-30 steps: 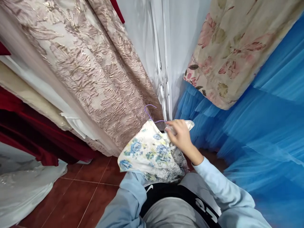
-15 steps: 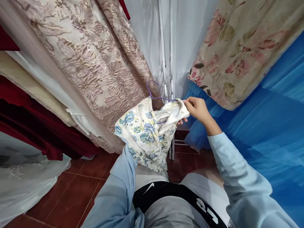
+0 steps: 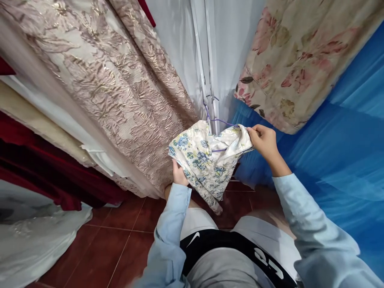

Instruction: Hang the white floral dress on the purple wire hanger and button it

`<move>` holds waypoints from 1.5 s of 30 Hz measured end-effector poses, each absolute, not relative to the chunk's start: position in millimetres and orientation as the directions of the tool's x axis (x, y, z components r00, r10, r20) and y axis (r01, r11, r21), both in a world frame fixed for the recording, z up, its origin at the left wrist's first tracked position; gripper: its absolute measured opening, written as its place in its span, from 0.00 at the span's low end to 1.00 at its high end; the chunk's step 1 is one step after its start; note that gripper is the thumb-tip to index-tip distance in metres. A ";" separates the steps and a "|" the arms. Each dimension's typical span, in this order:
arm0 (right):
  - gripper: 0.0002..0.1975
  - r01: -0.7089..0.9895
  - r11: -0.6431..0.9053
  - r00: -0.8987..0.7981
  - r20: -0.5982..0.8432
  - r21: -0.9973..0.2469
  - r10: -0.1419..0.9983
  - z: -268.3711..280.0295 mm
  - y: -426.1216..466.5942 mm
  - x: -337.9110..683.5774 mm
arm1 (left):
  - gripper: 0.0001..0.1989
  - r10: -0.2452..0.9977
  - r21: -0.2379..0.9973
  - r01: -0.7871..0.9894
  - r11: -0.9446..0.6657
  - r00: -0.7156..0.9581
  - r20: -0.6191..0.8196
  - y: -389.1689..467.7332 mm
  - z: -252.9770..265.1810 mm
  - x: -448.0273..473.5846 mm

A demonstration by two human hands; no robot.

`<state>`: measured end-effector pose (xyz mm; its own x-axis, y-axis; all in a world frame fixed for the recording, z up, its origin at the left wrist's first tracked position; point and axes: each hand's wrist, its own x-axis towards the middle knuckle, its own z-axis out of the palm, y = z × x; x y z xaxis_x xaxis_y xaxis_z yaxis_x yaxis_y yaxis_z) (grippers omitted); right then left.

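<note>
A white blouse [image 3: 201, 158] with blue flowers and yellow touches hangs on a thin purple hanger [image 3: 223, 121] in front of me. Its narrow, gathered lower end dangles above my knees. At the blouse's right shoulder, my right hand [image 3: 264, 142] is closed, pinching the fabric between thumb and fingers. My left hand [image 3: 179, 175] is at the left sleeve edge, its thumb along the hem and its other fingers hidden behind the cloth. The hanger's hook stands in front of white metal poles [image 3: 211, 72]; whether it touches them I cannot tell.
Shiny pink brocade cloth [image 3: 120, 80] hangs close on the left, beside dark red velvet [image 3: 54, 168] and cream garments. A floral beige garment [image 3: 300, 68] and blue tulle [image 3: 339, 160] hang on the right. Red-brown tiles [image 3: 120, 236] cover the floor; a white gown [image 3: 39, 244] reaches it.
The blouse and hanger have shifted right with my hands, the hook now in front of the poles. My left hand has come out from behind the blouse to its left edge.
</note>
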<state>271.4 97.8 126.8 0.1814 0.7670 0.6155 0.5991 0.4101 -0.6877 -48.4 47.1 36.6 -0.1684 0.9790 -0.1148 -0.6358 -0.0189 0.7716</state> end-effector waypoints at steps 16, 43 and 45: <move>0.27 -0.057 0.103 0.190 0.090 -0.993 0.978 -3.1 -9.3 161.5 | 0.24 0.860 0.912 -0.349 -0.216 -0.510 0.009 23.8 2.8 1.0; 0.13 0.150 -0.027 -0.320 -0.074 -0.988 0.945 8.8 -25.6 239.2 | 0.07 0.925 0.888 0.311 -0.339 -0.061 0.375 -34.8 -20.8 52.6; 0.11 0.196 -0.021 -0.264 -0.074 -0.980 0.962 8.7 -25.6 240.1 | 0.08 0.941 0.912 0.268 -0.309 -0.050 0.334 -38.7 -13.3 54.2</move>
